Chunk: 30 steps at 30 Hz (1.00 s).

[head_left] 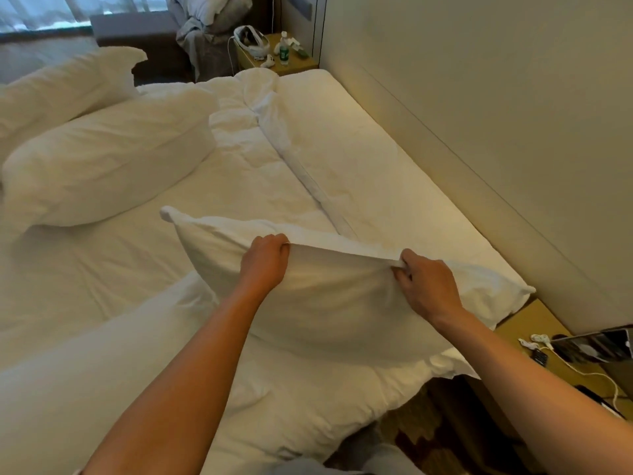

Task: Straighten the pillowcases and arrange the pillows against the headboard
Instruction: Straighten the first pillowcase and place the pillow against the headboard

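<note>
While both hands grip its upper edge, the pillow (342, 303) stands on the bed (359, 149) right in front of the person, its pillowcase pulled taut between them. In the head view, the left hand (265, 260) has its fingers curled over the edge of the fabric, and the right hand (426, 287) pinches the same edge a little way off, towards the headboard (479, 97). Beyond the right hand, one corner of the pillow reaches nearly to the headboard. Under the left forearm lies a second pillow (102, 389), and well beyond the left hand two more pillows (106, 162) rest on the rumpled sheet. The step in hand looks like straightening this pillowcase. The next move probably calls for smoothing the slack fabric down, then setting the pillow against the headboard, beyond the right hand.
</note>
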Tool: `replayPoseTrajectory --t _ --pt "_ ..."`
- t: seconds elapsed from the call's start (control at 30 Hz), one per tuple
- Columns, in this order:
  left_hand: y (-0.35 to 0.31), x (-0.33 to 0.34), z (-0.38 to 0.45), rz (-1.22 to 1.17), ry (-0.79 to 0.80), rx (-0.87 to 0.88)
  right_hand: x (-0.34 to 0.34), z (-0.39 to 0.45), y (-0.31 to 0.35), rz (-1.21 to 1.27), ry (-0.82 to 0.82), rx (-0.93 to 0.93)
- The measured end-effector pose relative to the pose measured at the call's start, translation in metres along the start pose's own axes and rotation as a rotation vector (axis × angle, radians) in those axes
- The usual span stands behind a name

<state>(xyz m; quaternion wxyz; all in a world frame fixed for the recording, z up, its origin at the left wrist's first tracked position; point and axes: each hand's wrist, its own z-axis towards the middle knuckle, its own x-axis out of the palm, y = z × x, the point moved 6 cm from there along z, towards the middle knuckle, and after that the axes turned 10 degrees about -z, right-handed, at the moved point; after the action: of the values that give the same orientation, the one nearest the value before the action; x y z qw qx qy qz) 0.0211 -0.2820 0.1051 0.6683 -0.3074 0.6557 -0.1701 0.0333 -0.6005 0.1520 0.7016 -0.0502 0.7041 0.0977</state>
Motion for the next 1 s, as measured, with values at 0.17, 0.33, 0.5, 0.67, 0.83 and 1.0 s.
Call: replayPoseTrajectory --t 0.17,0.33,0.5,0.67,0.83,1.0 --pt "-0.024 -0.020 0.018 -0.168 -0.133 -0.058 -0.023 0.025 -0.003 0.033 -0.102 -0.004" --pt "-0.057 -0.039 0.020 -0.199 -0.239 -0.056 -0.050 0.033 -0.016 0.075 -0.236 -0.012" --pt "-0.109 -0.059 0.010 -0.276 -0.369 -0.007 -0.099 0.026 -0.038 0.162 -0.365 -0.020" --pt "-0.184 -0.075 0.007 -0.191 -0.422 0.166 -0.150 0.022 -0.089 0.238 -0.471 -0.018" --pt "-0.253 -0.059 0.007 -0.040 -0.341 0.277 -0.170 0.016 -0.160 0.343 -0.502 0.014" --pt "-0.291 -0.014 0.003 0.040 -0.254 0.281 -0.156 0.020 -0.228 0.401 -0.449 0.049"
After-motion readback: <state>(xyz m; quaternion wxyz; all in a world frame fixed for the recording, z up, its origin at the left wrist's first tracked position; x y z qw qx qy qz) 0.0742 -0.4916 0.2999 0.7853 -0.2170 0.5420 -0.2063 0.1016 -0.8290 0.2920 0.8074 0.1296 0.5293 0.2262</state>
